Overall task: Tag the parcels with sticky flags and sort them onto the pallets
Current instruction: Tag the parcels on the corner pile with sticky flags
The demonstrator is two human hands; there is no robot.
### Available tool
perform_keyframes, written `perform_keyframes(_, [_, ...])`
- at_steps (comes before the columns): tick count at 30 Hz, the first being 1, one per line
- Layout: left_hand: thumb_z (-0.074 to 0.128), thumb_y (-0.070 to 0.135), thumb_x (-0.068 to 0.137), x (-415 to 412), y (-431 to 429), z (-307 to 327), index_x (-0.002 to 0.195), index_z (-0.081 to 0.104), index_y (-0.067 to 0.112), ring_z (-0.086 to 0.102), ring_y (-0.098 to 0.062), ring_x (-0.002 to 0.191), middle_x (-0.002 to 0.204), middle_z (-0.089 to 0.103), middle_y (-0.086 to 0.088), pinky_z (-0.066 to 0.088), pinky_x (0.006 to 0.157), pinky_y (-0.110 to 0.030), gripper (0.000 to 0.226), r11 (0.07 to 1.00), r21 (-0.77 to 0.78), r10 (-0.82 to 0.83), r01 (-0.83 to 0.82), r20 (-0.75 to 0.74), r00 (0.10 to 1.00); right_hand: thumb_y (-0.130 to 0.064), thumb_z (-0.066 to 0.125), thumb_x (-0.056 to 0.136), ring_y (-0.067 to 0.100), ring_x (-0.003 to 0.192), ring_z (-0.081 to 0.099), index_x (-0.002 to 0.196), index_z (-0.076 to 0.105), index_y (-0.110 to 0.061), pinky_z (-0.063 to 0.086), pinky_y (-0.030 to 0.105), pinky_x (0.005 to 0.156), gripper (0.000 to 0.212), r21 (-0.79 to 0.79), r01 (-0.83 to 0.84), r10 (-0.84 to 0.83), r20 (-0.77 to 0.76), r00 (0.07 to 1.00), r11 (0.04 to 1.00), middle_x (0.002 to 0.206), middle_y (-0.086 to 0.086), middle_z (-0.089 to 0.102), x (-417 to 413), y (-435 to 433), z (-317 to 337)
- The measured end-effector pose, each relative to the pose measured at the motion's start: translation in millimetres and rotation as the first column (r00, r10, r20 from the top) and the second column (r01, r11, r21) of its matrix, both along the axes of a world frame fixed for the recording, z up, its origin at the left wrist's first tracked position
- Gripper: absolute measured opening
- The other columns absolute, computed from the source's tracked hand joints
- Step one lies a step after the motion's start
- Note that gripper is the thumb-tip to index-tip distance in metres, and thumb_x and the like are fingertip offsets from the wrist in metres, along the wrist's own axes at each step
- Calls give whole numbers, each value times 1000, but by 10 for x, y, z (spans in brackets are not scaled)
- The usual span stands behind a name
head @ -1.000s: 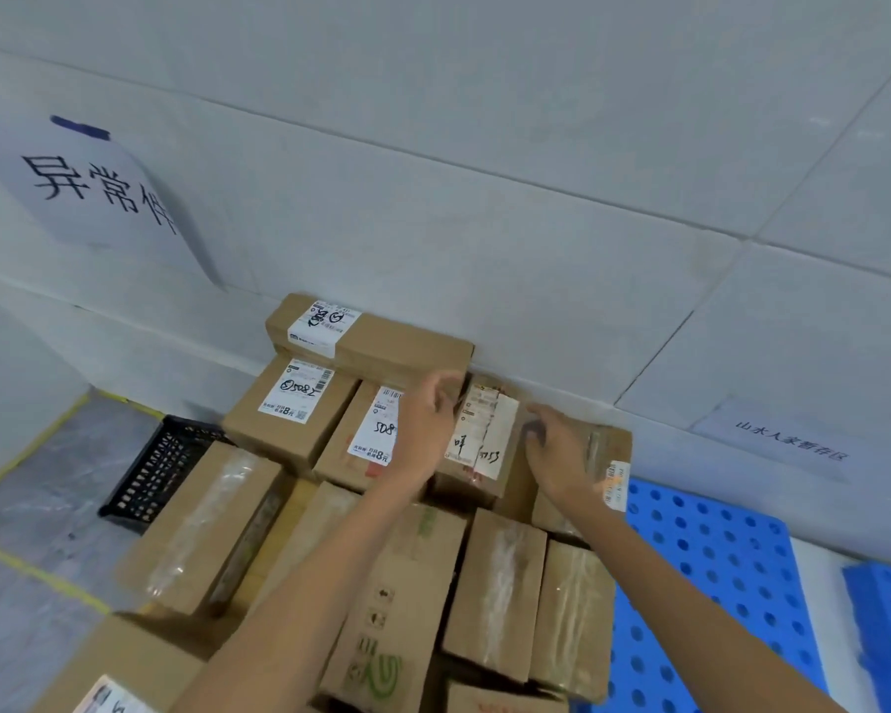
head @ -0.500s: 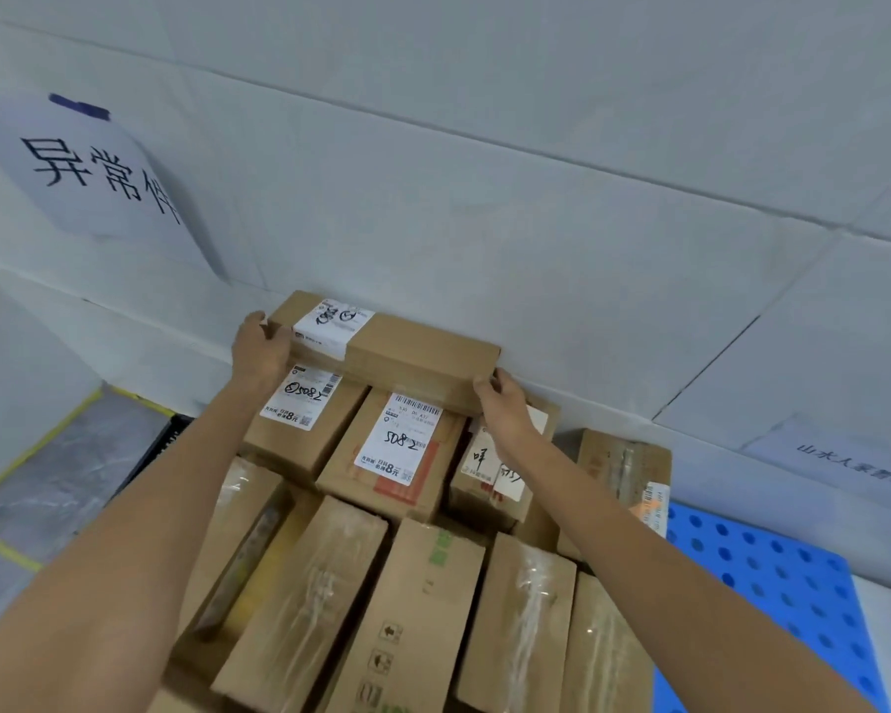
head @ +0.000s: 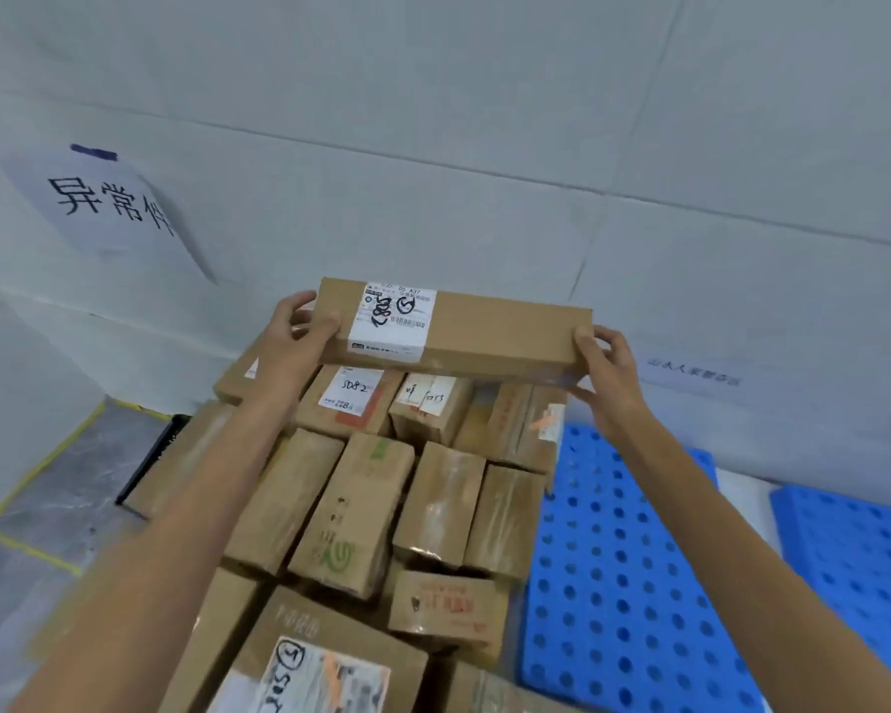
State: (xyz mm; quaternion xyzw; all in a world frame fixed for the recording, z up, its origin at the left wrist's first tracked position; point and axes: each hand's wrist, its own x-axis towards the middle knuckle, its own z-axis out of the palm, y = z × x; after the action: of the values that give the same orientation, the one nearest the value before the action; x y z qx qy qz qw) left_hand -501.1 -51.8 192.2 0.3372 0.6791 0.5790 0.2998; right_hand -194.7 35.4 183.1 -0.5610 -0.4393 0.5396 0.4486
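I hold the long box (head: 484, 331) in the air above the far end of the pile of boxes (head: 361, 512), close to the pale wall (head: 484, 146). My left hand (head: 299, 334) curls round its left end and my right hand (head: 605, 373) clasps the right end. The blue pallet (head: 623, 558) (perforated) lies just right of the pile. A paper sign (head: 109, 208) hangs far left, above the grey floor (head: 47, 486), which is marked with yellow tape (head: 37, 470).

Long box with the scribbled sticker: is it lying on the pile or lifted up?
Lifted up, level. The left hand and right hand grip the long box by its ends, above the pile.
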Motion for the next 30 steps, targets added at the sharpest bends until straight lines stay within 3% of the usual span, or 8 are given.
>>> perform_keyframes(4, [58,16,91,994,-594,18,124,50,23,57,-9,88,106,57,2,52,76,-29,35,975,-133,-166,180,104,981,-39,52,94,9,88,49,108,50,-23,49,38,78,21,-21,76,-76,33,997,997,96,-10,48,1012,-656,12])
perform_keyframes(7, [59,11,90,1773,-1100,-202,130,50,15,57,-20,98,111,59,-6,50,85,-37,41,912,-253,-321,322,49,946,-38,49,95,12,87,47,107,49,-25,43,37,75,18,-61,113,-107,97,990,992,96,-9,48,1843,-1261,-227])
perform_keyframes(9, [61,11,88,2249,-1425,-423,135,46,15,55,-22,102,120,57,-9,51,80,-31,50,857,-349,-400,379,14,917,-36,47,97,17,94,47,116,48,-22,44,38,75,24,-120,130,-110,158,981,984,103,-4,48,2396,-1708,-490])
perform_keyframes(15, [56,21,94,3462,-2265,-1077,137,45,18,50,-18,116,124,44,0,46,94,-31,44,661,-477,-562,579,197,803,-39,48,95,27,98,48,124,42,-17,46,45,79,37,-273,254,-134,391,910,928,117,12,46,3764,-2847,-1165])
perform_keyframes(18, [43,12,100,3758,-2484,-1330,130,53,13,53,-15,109,121,54,-2,47,88,-26,31,629,-471,-575,619,254,778,-49,50,91,28,99,51,123,44,-15,45,45,79,46,-253,257,-132,422,897,933,120,15,50,4151,-3236,-1365])
perform_keyframes(22, [48,-5,92,3860,-2605,-1678,103,64,15,58,-22,99,102,63,-7,46,93,-31,28,609,-560,-716,562,-84,693,-73,45,67,29,107,53,123,50,-10,44,42,85,85,-199,256,-134,478,868,946,121,13,54,4349,-3520,-1626])
perform_keyframes(26, [63,2,80,3869,-2593,-1976,119,57,12,47,-22,113,119,51,-6,40,91,-27,40,596,-664,-795,452,-409,448,-40,48,95,28,109,51,129,47,-6,39,36,84,48,-166,246,-147,456,878,955,125,15,54,4270,-3561,-1577])
perform_keyframes(30, [62,3,74,3964,-2554,-2176,115,54,18,46,-21,110,114,49,-1,44,80,-29,45,624,-719,-781,306,-568,259,-39,45,96,28,117,49,134,44,-8,41,41,96,50,-166,260,-162,448,879,951,131,14,51,4271,-3573,-1601])
